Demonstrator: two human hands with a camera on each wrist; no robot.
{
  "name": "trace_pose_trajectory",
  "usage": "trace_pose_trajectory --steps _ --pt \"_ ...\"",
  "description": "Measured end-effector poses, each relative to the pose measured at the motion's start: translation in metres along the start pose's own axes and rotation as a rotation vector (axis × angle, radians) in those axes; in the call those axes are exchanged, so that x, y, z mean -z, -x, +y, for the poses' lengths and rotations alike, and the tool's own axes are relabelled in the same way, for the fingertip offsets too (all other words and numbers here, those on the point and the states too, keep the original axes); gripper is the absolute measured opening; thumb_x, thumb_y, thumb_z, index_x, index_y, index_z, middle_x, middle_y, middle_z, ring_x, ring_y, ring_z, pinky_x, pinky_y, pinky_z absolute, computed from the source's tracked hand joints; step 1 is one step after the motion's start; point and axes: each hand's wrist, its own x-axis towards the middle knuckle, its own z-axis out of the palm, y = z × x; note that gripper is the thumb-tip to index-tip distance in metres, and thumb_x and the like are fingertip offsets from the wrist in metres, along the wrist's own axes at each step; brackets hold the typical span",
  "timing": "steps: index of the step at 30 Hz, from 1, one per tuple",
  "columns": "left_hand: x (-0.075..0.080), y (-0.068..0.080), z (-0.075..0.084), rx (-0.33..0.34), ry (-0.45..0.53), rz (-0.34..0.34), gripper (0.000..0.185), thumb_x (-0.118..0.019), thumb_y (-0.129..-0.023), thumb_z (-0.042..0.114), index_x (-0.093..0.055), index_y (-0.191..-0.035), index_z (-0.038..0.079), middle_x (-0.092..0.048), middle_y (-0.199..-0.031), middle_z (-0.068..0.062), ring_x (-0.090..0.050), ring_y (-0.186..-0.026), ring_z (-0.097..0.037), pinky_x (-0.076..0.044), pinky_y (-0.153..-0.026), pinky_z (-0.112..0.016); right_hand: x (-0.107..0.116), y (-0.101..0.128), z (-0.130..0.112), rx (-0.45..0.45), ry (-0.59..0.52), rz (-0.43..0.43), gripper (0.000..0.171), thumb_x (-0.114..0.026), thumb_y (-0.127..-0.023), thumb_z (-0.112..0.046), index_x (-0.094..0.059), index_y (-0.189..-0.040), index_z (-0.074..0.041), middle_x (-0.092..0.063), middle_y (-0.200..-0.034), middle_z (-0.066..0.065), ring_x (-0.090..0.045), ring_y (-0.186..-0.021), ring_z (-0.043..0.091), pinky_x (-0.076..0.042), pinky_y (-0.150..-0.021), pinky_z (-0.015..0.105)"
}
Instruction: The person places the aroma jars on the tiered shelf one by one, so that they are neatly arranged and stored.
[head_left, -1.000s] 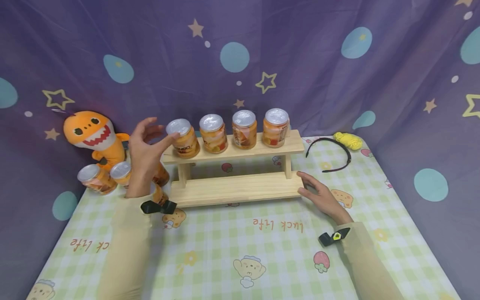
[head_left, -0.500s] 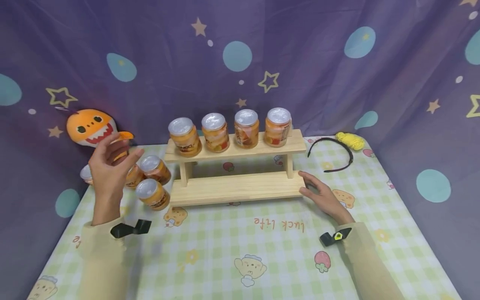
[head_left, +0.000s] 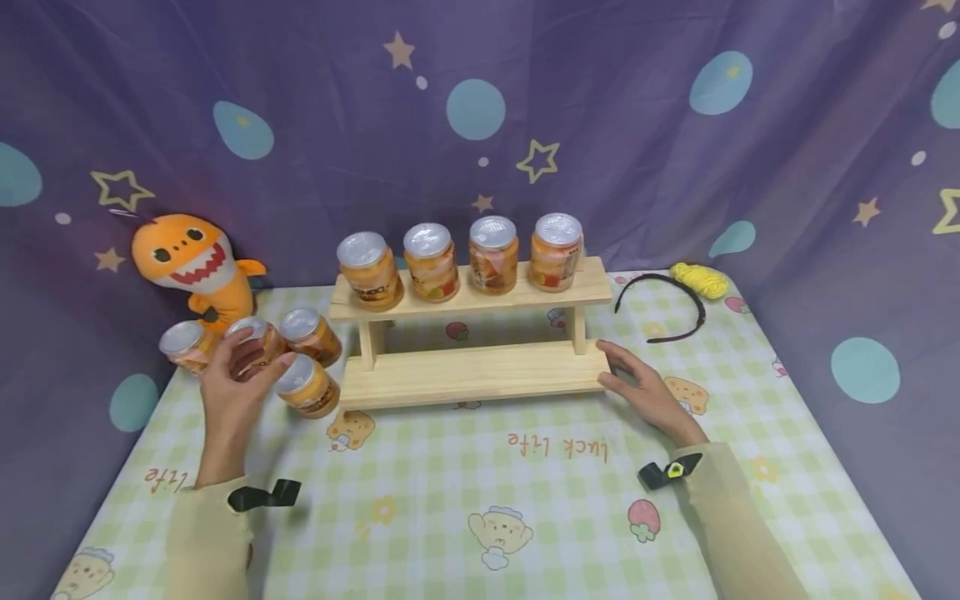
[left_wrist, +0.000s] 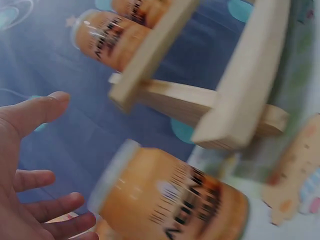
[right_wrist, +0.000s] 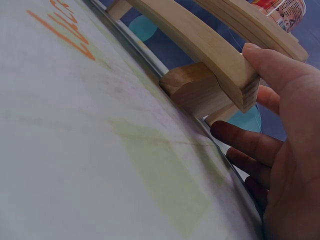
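Observation:
My left hand [head_left: 228, 404] hovers at the left beside a cluster of jars with silver lids and orange labels. Its fingers are spread and hold nothing; the left wrist view has the closest jar [left_wrist: 170, 195] just off the fingertips. Around that hand stand the near jar [head_left: 309, 390], one behind it [head_left: 311, 337] and others farther left, partly covered by the fingers. A two-tier wooden display shelf [head_left: 472, 372] stands mid-table, several similar jars [head_left: 492, 258] in a row on its upper board. My right hand [head_left: 648, 396] grips the lower board's right end, thumb [right_wrist: 270, 62] against the wood.
An orange shark plush [head_left: 187, 262] leans at the back left. A black headband [head_left: 701, 312] and a yellow yarn skein [head_left: 700, 281] lie at the back right. The checked tablecloth [head_left: 420, 492] covers the table, with a purple curtain [head_left: 615, 108] behind.
My left hand has left the leftmost jar on the upper board, swung left, then lowered toward the table jars. The right hand stays at the shelf's end.

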Motion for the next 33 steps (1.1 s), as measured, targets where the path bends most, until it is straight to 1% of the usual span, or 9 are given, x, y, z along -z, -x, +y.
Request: trace_pose_trajectory --steps 3,6,11,14,20,22,28,30,33 --pt "-0.002 0.002 -0.011 0.024 -0.046 -0.017 0.067 -0.083 -0.081 0.017 -0.054 -0.142 0.014 -0.059 -0.109 0.022 -0.054 -0.107 0.001 -0.041 -0.091 -0.014 0.0 0.0 0.0 -0.002 0.007 0.0 0.058 -0.061 -0.1 -0.032 -0.04 -0.154 -0.026 -0.043 -0.159 0.004 -0.044 -0.144 0.029 -0.031 -0.118 0.048" --pt "-0.004 0.004 -0.02 0.037 -0.039 -0.034 0.066 -0.081 -0.083 0.014 -0.052 -0.142 0.012 -0.058 -0.111 0.019 -0.053 -0.107 0.002 -0.039 -0.09 -0.014 0.0 -0.001 0.001 0.0 0.01 -0.003 0.058 -0.061 -0.1 -0.032 -0.04 -0.154 -0.026 -0.042 -0.159 0.005 -0.043 -0.144 0.03 -0.031 -0.118 0.049" --pt "-0.009 0.008 -0.036 0.055 -0.032 -0.085 0.07 -0.079 -0.084 0.011 -0.048 -0.147 0.013 -0.054 -0.115 0.02 -0.049 -0.107 0.006 -0.039 -0.086 -0.007 0.0 -0.001 0.001 0.0 -0.005 -0.002 0.058 -0.061 -0.1 -0.032 -0.04 -0.154 -0.025 -0.043 -0.158 0.006 -0.043 -0.144 0.031 -0.029 -0.119 0.053" --pt "-0.013 0.01 -0.044 0.047 -0.035 -0.111 0.072 -0.079 -0.084 0.01 -0.047 -0.148 0.012 -0.051 -0.113 0.023 -0.048 -0.106 0.006 -0.04 -0.083 -0.004 0.001 -0.001 0.0 -0.003 -0.015 0.0 0.058 -0.061 -0.1 -0.032 -0.04 -0.154 -0.024 -0.042 -0.159 0.006 -0.042 -0.144 0.032 -0.029 -0.12 0.054" --pt "-0.017 0.014 -0.052 0.023 -0.02 -0.114 0.066 -0.078 -0.084 0.006 -0.05 -0.144 0.008 -0.052 -0.108 0.025 -0.05 -0.103 0.006 -0.041 -0.08 -0.004 0.001 0.001 0.0 -0.015 -0.019 -0.002 0.059 -0.061 -0.1 -0.032 -0.039 -0.154 -0.025 -0.043 -0.158 0.008 -0.041 -0.145 0.034 -0.027 -0.121 0.056" --pt "-0.018 0.015 -0.053 0.026 -0.035 -0.116 0.068 -0.079 -0.083 0.007 -0.05 -0.145 0.009 -0.054 -0.113 0.022 -0.05 -0.103 0.007 -0.04 -0.082 -0.004 0.0 0.001 0.0 -0.016 -0.018 0.001 0.059 -0.062 -0.1 -0.032 -0.039 -0.154 -0.025 -0.044 -0.157 0.009 -0.041 -0.145 0.034 -0.027 -0.121 0.056" --pt "-0.021 0.017 -0.055 0.026 -0.07 -0.111 0.072 -0.08 -0.083 0.008 -0.048 -0.147 0.011 -0.056 -0.131 0.002 -0.048 -0.103 0.01 -0.039 -0.084 -0.003 0.0 0.001 -0.001 -0.013 -0.015 0.001 0.06 -0.061 -0.1 -0.032 -0.039 -0.154 -0.024 -0.043 -0.158 0.009 -0.041 -0.145 0.034 -0.027 -0.121 0.057" --pt "-0.022 0.018 -0.056 0.024 -0.062 -0.097 0.07 -0.08 -0.083 0.008 -0.049 -0.146 0.01 -0.057 -0.127 0.006 -0.049 -0.102 0.01 -0.039 -0.084 -0.003 0.0 0.001 -0.002 -0.016 -0.012 0.0 0.06 -0.061 -0.1 -0.033 -0.039 -0.155 -0.024 -0.042 -0.159 0.009 -0.04 -0.146 0.034 -0.027 -0.121 0.057" --pt "-0.022 0.02 -0.058 0.019 -0.032 -0.079 0.069 -0.08 -0.082 0.007 -0.052 -0.145 0.01 -0.056 -0.116 0.02 -0.051 -0.102 0.009 -0.039 -0.083 -0.004 0.0 0.001 -0.001 -0.018 -0.01 -0.002 0.06 -0.061 -0.1 -0.033 -0.039 -0.155 -0.025 -0.04 -0.16 0.007 -0.04 -0.146 0.034 -0.028 -0.121 0.057"
